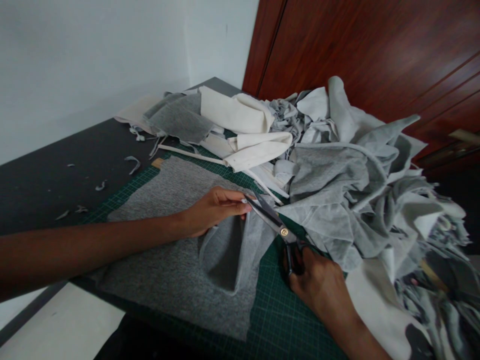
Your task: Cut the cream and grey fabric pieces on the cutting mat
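Observation:
A piece of grey fabric point(150, 270) lies spread over a green cutting mat point(288, 310). My left hand point(221, 207) pinches the fabric's upper edge between thumb and fingers, and part of the cloth hangs in a fold below it. In my right hand point(318, 280) is a pair of scissors point(284, 232) with black handles and a brass-coloured pivot. Its blades are spread apart and point up and left, with their tips close to my left fingertips at the cloth's edge. Whether the blades touch the cloth I cannot tell.
A large heap of grey and white fabric scraps point(337, 175) covers the right side and back. Folded white cloth point(258, 150) lies behind the mat. Small cuttings point(100, 186) are scattered on the dark table point(45, 185). A white wall and a reddish wooden door point(360, 45) stand behind.

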The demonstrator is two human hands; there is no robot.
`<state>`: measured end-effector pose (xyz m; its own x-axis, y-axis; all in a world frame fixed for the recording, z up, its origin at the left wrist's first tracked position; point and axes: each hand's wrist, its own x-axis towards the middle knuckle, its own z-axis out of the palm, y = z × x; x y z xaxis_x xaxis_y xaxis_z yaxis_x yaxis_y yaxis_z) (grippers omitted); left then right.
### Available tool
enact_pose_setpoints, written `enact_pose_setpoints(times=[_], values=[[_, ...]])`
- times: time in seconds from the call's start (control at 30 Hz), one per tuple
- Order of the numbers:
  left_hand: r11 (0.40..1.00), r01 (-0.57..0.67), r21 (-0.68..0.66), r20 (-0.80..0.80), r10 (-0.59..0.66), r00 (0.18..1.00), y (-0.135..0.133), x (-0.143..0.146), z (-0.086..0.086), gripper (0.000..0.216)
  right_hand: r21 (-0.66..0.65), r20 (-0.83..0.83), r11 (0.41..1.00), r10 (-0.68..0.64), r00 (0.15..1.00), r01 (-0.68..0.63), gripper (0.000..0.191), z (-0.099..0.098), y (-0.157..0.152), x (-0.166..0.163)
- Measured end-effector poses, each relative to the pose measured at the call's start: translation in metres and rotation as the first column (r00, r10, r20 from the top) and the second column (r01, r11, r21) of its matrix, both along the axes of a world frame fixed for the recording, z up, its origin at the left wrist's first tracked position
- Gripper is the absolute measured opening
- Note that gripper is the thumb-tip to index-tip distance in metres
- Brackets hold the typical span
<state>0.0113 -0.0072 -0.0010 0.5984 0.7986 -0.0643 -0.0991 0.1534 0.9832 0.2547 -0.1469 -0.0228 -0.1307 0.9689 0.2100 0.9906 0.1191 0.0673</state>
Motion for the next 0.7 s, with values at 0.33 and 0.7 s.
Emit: enact_pose_setpoints(times=[0.33, 0.7], values=[[0.997, 0.036, 0.074, 0.006, -0.037, 0.999, 0.0014, -0.001, -0.0006, 0.017, 0.057, -0.01, 0.998, 0.017, 1.0, -0.017, 0.015, 0.0008, -0.001, -0.0015], [0.996, 0.035, 0.085, 0.007, -0.036, 0.999, 0.0011, 0.0006, 0.0038, 0.02, 0.074, 0.039, 0.997, 0.015, 0.999, -0.018, 0.022, 0.0041, -0.0005, -0.0029]])
